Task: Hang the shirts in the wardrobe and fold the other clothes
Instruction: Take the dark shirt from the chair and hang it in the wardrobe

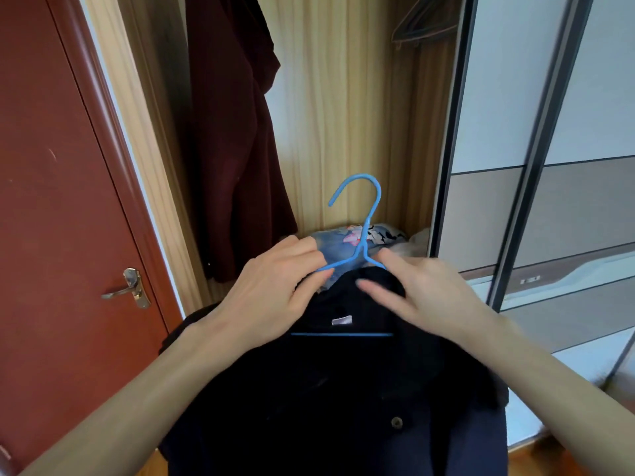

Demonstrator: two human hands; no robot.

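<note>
A dark navy shirt [343, 389] with a brown button hangs on a blue hanger [369, 214], held up in front of the open wardrobe [336, 115]. My left hand [275, 290] pinches the left arm of the hanger and the shirt's collar. On the right of the collar, my right hand [422, 293] holds the shirt and the hanger's right arm, its fingers partly straight. The hanger's hook points up and is free of any rail.
A dark red garment [233, 149] hangs inside the wardrobe at the left. Empty hangers [422, 25] hang at the top right. Folded floral cloth [347, 242] lies on the wardrobe floor. A red door [58, 201] stands left, sliding wardrobe doors [536, 149] right.
</note>
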